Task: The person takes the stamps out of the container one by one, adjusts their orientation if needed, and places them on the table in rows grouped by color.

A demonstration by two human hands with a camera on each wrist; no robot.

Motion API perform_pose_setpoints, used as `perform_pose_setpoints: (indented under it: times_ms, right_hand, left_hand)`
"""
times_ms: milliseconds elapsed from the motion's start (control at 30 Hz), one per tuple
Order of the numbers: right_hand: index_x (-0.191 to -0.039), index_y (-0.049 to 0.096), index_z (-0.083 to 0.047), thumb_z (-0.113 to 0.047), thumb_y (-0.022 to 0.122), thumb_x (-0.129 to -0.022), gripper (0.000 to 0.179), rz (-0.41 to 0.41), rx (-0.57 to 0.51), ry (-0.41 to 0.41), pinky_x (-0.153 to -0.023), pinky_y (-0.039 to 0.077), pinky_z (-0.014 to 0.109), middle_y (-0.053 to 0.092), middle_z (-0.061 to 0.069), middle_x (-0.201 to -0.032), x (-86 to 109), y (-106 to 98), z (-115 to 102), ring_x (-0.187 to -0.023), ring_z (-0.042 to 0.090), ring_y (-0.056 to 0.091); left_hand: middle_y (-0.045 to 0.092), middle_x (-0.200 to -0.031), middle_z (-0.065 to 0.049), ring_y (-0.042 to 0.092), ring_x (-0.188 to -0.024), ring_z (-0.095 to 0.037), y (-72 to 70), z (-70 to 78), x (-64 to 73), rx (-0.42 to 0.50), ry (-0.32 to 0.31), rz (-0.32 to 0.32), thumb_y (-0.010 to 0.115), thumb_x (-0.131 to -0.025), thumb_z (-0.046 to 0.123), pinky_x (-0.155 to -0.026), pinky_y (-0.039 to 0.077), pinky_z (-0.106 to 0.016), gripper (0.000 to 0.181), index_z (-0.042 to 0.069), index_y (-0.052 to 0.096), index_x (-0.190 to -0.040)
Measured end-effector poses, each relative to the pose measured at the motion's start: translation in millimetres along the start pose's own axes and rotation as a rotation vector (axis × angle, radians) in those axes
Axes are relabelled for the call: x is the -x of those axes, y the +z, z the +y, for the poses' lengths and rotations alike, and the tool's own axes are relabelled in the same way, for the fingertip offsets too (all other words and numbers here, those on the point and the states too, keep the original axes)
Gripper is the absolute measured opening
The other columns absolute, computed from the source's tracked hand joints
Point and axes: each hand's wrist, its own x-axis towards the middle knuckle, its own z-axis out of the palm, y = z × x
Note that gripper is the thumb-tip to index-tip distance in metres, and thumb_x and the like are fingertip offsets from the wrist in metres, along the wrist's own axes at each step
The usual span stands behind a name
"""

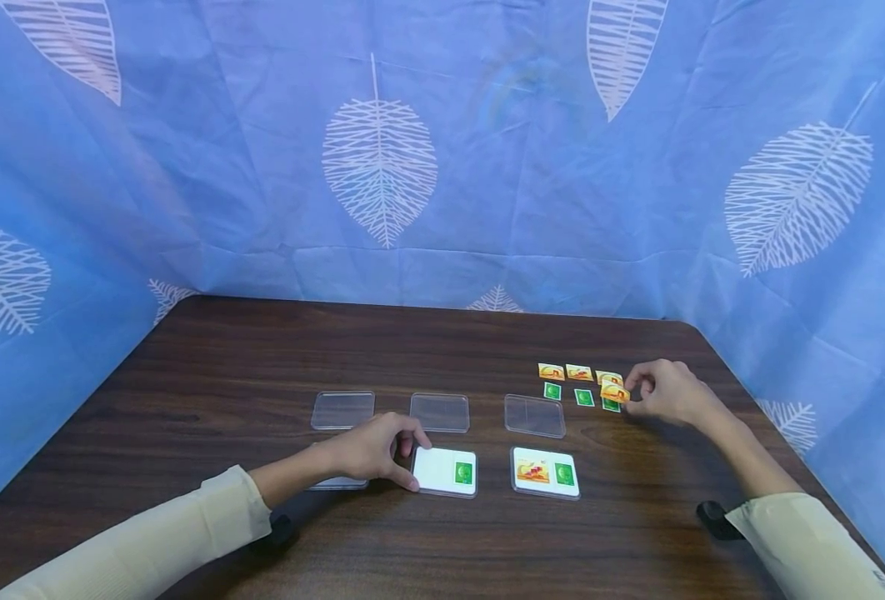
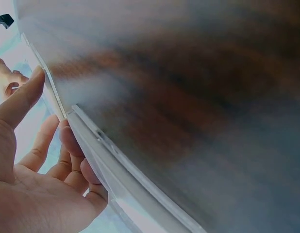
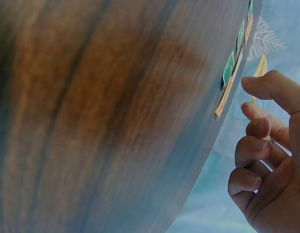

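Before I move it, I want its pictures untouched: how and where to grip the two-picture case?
Probably pinch the case by its left and right edges, from the near side: it lies flat, with both pictures set in from its rim.

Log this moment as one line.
left hand: touching near-row middle case bearing green sticker | right hand: pinching orange sticker | near-row right case: orange sticker, green sticker
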Motion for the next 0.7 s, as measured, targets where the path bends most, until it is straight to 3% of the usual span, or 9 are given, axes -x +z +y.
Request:
perform_pose_setpoints:
  times_ms: [700]
  right_hand:
    - [-0.092,0.071,-0.003,-0.018,0.083,-0.084,0.021,-0.013,0.112,0.072,-0.052,0.035,0.034,0.052,-0.001,-0.066,-12.6,-11,14,-0.058,0.016,0.046]
  left_hand:
    - [0.052,-0.086,-0.002,0.042,-0.069,-0.008,-1.3,1.2,0.7,0.0,0.014,-0.008,0.09,-0.078,0.006,-0.062,0.037,-0.021,0.041,-0.001,0.07,-0.114]
